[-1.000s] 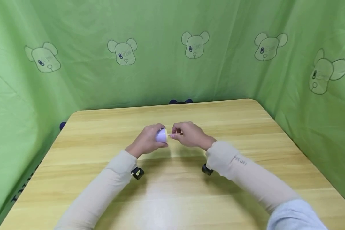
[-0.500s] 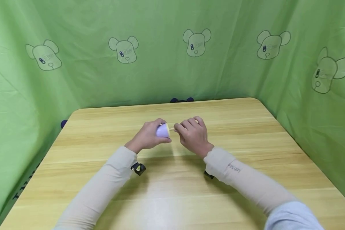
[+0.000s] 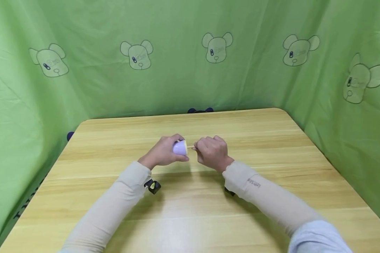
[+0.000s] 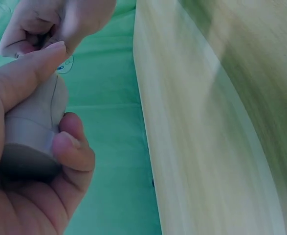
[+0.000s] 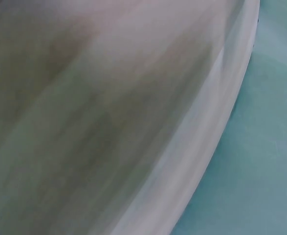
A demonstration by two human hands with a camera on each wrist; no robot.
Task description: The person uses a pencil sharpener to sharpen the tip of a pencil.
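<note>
My left hand [image 3: 165, 151] grips a lavender, cup-shaped pencil sharpener [image 3: 179, 148] with a pale yellow rim, its rim turned to the right. A thin, pale wooden pencil [image 3: 190, 147] runs from that rim into my right hand [image 3: 211, 151], whose curled fingers pinch it; its far end is hidden. Both hands are above the table. In the left wrist view, thumb and fingers wrap around the sharpener [image 4: 33, 129], with the right hand [image 4: 60, 24] just beyond it. The right wrist view shows neither hand plainly.
Beneath the hands lies a light wooden table [image 3: 177, 218]. Green cloth [image 3: 177, 84] printed with bear heads hangs behind and along the sides. A black wrist camera [image 3: 152, 186] sits below the left cuff.
My right hand has rolled over at the pencil, so its knuckles now face up, and has dipped slightly since half a second ago. The left hand still holds the sharpener in nearly the same place.
</note>
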